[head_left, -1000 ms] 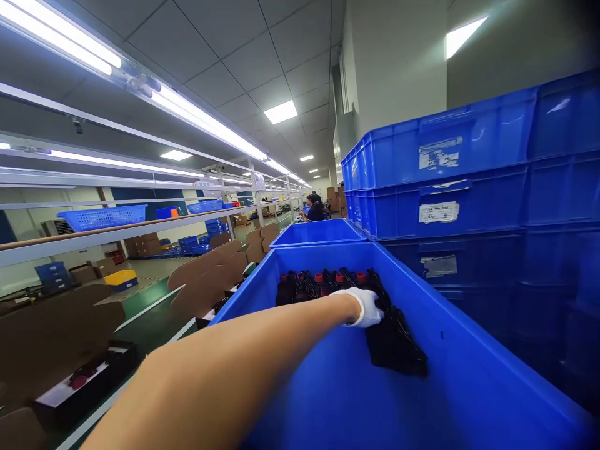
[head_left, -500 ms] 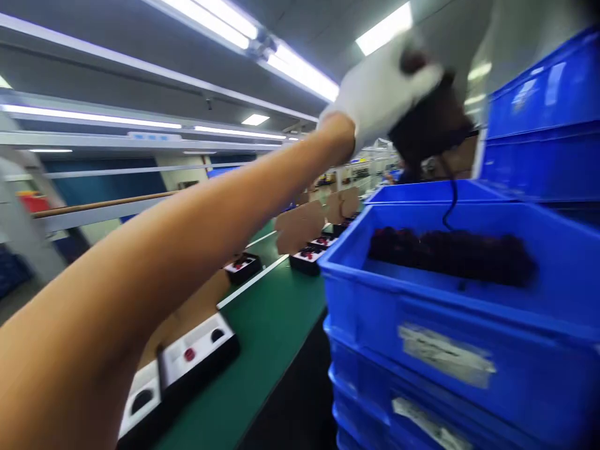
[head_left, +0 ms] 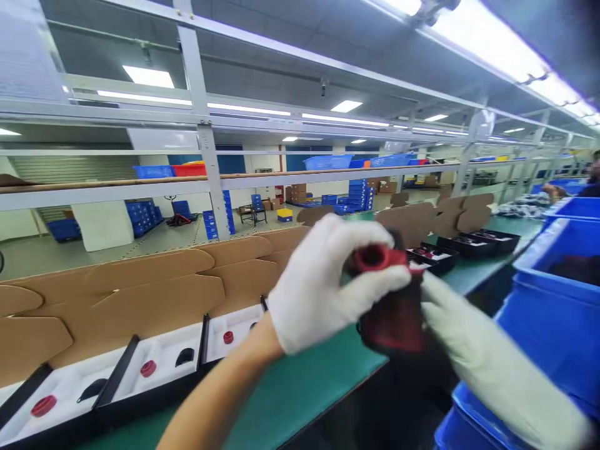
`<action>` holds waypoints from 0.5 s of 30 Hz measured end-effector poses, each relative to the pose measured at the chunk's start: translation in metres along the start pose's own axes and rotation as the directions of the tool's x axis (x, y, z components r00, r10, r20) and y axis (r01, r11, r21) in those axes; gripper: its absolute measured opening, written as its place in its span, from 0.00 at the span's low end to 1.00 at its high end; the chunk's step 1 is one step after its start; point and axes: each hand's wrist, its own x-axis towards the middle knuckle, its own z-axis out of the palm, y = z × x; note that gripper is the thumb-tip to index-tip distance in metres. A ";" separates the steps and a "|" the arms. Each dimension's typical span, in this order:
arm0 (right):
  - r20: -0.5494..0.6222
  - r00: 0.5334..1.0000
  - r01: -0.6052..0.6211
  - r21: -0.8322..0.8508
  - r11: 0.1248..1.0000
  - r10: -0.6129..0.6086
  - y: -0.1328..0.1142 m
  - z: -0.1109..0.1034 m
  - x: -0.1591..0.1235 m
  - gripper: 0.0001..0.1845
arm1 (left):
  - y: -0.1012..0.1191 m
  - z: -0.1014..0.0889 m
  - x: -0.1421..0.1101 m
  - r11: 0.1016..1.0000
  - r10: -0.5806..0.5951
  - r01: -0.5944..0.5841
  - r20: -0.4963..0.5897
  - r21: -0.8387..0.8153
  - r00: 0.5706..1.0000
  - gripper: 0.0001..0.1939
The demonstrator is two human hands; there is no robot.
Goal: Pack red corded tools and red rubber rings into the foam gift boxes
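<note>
Fingers (head_left: 380,285) of the white-gloved left hand (head_left: 319,287), thumb and forefinger curled, are clamped on the red collar (head_left: 397,257) at the top of a dark, red-trimmed device (head_left: 394,319); the right hand (head_left: 450,312), pale-covered too, meets its other side, but it is so blurred that I can't tell whether those fingers grip or merely touch. The device is up in the air, by the near edge of a green work surface (head_left: 300,381). To my eye this is a handling step, the piece steadied between two hands, and the next move calls for a sure hold on that collar and a body kept from knocking. Over on the left runs a row of open black boxes (head_left: 154,398), white-lined, with a red ring (head_left: 148,368) and a black half-round piece (head_left: 184,357) in the nearer ones; their cardboard lids (head_left: 164,300) stand up behind and block the far side. More boxes (head_left: 473,250) sit farther along, blue bins (head_left: 557,312) crowd the right hand's side, and a person (head_left: 594,180) shows at the far right.
</note>
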 end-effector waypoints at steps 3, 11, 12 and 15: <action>0.304 0.953 -0.055 0.168 0.984 0.001 0.015 0.051 0.026 0.24 | -0.034 0.014 -0.057 0.966 -0.252 0.256 0.077 -0.043 0.965 0.11; 0.437 0.890 -0.351 0.467 0.812 0.133 0.060 0.127 0.046 0.22 | -0.096 0.039 -0.149 0.842 -0.492 0.485 0.035 -0.237 0.870 0.53; 0.429 0.893 -0.359 0.487 0.796 0.140 0.063 0.132 0.048 0.22 | -0.099 0.044 -0.154 0.855 -0.489 0.479 -0.002 -0.200 0.872 0.58; 0.398 0.907 -0.346 0.518 0.783 0.138 0.071 0.144 0.058 0.21 | -0.108 0.055 -0.164 0.849 -0.527 0.519 -0.092 -0.099 0.845 0.53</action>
